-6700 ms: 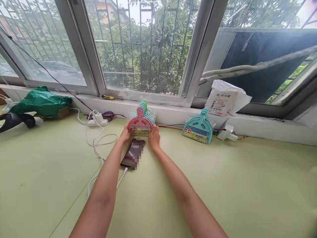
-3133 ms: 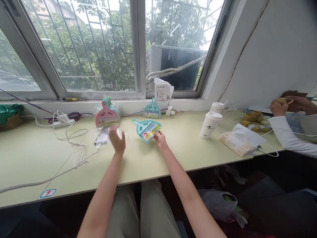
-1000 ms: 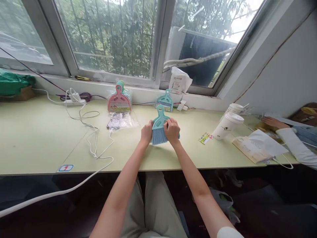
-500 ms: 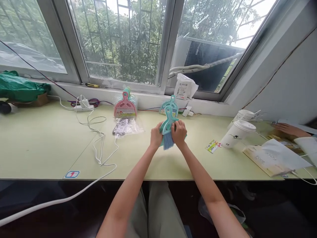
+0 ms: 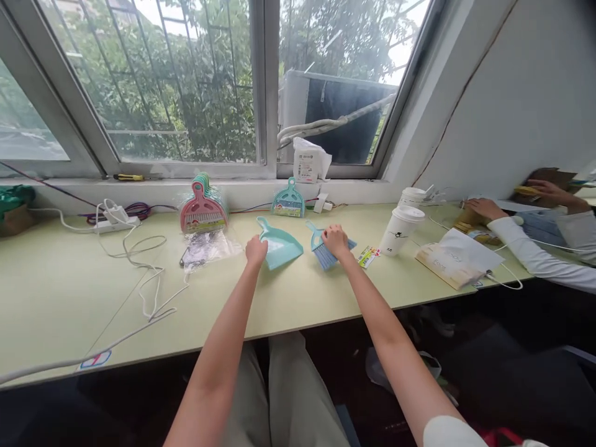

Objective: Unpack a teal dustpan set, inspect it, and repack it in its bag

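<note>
My left hand (image 5: 256, 250) is closed on the left edge of a mint-green dustpan (image 5: 280, 248), whose handle points up and left. To its right, my right hand (image 5: 336, 241) grips a small hand brush (image 5: 326, 256) with a mint-green head and blue bristles. The two pieces are apart, just above or on the table; I cannot tell which. A printed card (image 5: 368, 256) lies to the right of the brush. Behind them a wrapped mint dustpan set (image 5: 288, 200) leans at the sill, and a stack of wrapped pink and green sets (image 5: 203, 208) stands further left.
White lidded cups (image 5: 401, 231) and a paper bag (image 5: 456, 261) are on the right. A co-worker's hands (image 5: 487, 210) are beyond them. A power strip (image 5: 117, 225) and white cables lie left. Clear plastic (image 5: 212, 251) lies before the stack. The table's front edge is near my lap.
The brush and dustpan, together before, are now separated: dustpan left, brush right. My hands have moved apart. The view has turned right, showing more of the co-worker.
</note>
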`<action>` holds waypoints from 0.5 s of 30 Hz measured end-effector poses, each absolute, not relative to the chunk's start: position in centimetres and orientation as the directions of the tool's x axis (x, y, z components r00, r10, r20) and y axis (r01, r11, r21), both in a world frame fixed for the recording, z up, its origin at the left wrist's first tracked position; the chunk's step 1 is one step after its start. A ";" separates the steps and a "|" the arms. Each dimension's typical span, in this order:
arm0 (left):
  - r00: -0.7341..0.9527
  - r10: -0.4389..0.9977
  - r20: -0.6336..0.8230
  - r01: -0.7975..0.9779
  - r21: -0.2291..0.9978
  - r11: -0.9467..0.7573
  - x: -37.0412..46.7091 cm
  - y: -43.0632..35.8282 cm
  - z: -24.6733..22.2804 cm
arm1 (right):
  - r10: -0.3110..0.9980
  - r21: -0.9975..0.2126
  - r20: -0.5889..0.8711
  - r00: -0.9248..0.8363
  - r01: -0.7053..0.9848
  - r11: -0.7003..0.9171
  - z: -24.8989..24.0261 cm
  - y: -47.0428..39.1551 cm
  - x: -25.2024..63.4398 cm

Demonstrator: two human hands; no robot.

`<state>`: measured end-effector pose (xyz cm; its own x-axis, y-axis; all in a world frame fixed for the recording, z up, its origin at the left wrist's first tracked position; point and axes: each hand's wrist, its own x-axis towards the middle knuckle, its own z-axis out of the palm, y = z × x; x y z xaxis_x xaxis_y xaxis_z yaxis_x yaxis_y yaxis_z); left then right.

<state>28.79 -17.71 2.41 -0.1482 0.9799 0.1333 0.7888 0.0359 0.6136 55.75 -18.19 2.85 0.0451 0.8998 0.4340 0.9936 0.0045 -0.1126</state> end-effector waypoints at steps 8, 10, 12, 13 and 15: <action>-0.251 0.894 0.372 0.845 0.535 0.014 29.1 -17.0 1.3 | 0.998 -0.056 -0.054 0.040 0.998 -0.043 2.5 -15.2 55.2; -0.198 0.909 0.366 0.863 0.505 -0.015 28.9 -16.8 0.7 | 0.996 0.008 -0.056 0.071 0.997 -0.070 2.9 -14.5 54.3; -0.147 0.937 0.318 0.867 0.498 -0.033 28.5 -16.5 0.2 | 0.995 0.033 -0.032 0.090 0.996 -0.089 2.9 -14.0 53.5; -0.120 0.949 0.292 0.861 0.506 -0.047 28.3 -16.4 0.0 | 0.995 0.033 -0.013 0.097 0.995 -0.097 2.7 -13.8 53.1; -0.097 0.957 0.273 0.832 0.551 -0.072 27.6 -16.1 0.0 | 0.992 0.028 0.032 0.119 0.992 -0.120 2.3 -13.7 52.7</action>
